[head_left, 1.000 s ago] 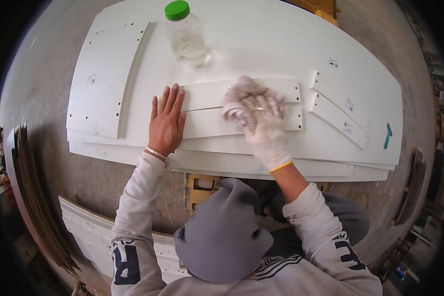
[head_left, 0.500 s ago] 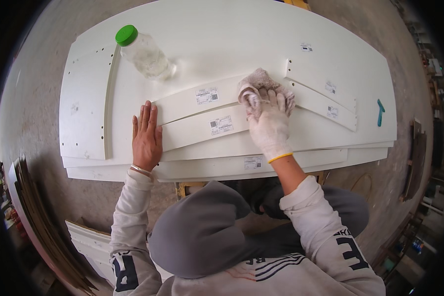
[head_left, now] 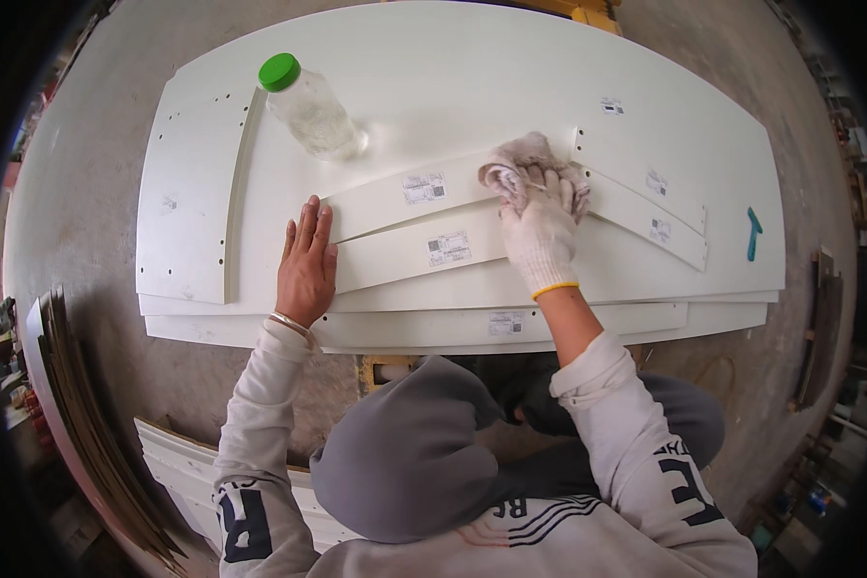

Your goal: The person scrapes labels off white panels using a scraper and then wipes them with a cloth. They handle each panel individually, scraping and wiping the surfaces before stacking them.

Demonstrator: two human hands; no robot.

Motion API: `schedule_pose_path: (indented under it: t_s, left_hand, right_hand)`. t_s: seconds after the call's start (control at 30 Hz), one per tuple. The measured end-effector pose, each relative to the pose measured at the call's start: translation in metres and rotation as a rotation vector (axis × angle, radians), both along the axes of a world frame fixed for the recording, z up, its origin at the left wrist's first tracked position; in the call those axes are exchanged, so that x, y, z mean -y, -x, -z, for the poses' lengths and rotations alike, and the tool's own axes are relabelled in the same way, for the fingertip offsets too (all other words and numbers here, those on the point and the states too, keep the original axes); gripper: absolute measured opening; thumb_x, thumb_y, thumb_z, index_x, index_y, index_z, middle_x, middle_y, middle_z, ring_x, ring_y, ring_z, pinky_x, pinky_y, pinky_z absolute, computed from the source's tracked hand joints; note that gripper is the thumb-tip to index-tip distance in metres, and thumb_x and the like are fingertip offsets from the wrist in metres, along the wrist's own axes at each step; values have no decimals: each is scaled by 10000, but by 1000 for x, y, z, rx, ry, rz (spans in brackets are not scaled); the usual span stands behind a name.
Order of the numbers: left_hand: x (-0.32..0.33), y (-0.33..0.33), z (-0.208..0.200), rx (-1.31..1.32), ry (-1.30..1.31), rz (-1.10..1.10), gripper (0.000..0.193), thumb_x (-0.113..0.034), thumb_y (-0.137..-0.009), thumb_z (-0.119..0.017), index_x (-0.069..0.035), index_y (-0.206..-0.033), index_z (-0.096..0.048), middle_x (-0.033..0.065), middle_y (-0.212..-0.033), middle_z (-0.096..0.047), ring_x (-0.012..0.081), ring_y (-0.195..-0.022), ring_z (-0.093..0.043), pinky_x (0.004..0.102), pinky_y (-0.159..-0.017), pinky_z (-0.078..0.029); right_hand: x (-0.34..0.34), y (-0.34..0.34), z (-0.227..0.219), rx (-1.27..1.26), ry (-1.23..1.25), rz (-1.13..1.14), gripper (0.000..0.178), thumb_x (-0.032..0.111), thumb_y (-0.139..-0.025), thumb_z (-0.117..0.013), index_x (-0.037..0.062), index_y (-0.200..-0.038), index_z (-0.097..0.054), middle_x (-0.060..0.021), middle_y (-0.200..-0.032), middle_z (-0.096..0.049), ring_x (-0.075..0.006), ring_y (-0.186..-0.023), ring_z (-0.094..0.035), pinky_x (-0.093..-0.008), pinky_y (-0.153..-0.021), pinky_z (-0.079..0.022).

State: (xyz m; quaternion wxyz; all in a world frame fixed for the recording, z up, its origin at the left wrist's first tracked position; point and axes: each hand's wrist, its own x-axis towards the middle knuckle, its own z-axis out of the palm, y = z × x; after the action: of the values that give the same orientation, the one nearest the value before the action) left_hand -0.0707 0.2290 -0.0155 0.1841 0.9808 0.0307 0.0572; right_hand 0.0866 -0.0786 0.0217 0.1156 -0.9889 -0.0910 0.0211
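Wiping step in hand. My left hand [head_left: 307, 265] lies flat, fingers spread, holding nothing, pinning the white strips [head_left: 395, 231]. At 12 o'clock of it, a clear bottle [head_left: 313, 108], green cap, contents look clear. My gloved right hand [head_left: 539, 231], grip closed on a rag [head_left: 520, 159]. Next: likely steady pressure along the strip.
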Motion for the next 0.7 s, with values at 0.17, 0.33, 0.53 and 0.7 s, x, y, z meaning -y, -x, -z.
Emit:
schedule_pose_path:
  t_s: [0.17, 0.33, 0.53, 0.7]
  left_hand:
    - [2, -3, -3, -8, -45, 0, 572, -168, -1082, -429, -61, -1636, -334, 159, -1712, -304, 332, -1585, -282, 491, -1304, -198]
    - [4, -2, -4, -22, -109, -23, 578, -173, -1077, -441, -52, -1632, -335, 156, -1706, -316, 330, -1581, -291, 495, -1302, -206]
    - [5, -2, -7, -51, -188, -28, 577, -207, -1081, -448, -49, -1626, -346, 149, -1704, -322, 310, -1583, -291, 489, -1308, -188]
    - [9, -3, -9, -58, -218, -46, 568, -222, -1078, -463, -30, -1605, -374, 148, -1702, -327, 307, -1579, -298, 490, -1308, -188]
  right_hand:
    - [-85, 0, -6, -62, -54, -400, 617, 451, -987, -595, 161, -1529, -542, -171, -1613, -468, -380, -1533, -341, -510, -1299, -155]
    - [-20, -47, 4, 68, 197, -201, 644, 512, -1030, -511, 185, -1585, -486, -149, -1658, -422, -372, -1566, -305, -520, -1301, -156]
    - [-37, -20, 13, 46, 198, -404, 619, 537, -1045, -479, 249, -1592, -476, -93, -1673, -407, -344, -1581, -269, -506, -1311, -108]
    - [-33, -25, 5, 108, 242, -392, 568, 500, -1069, -449, 271, -1588, -468, 0, -1638, -468, -287, -1596, -231, -544, -1311, -59]
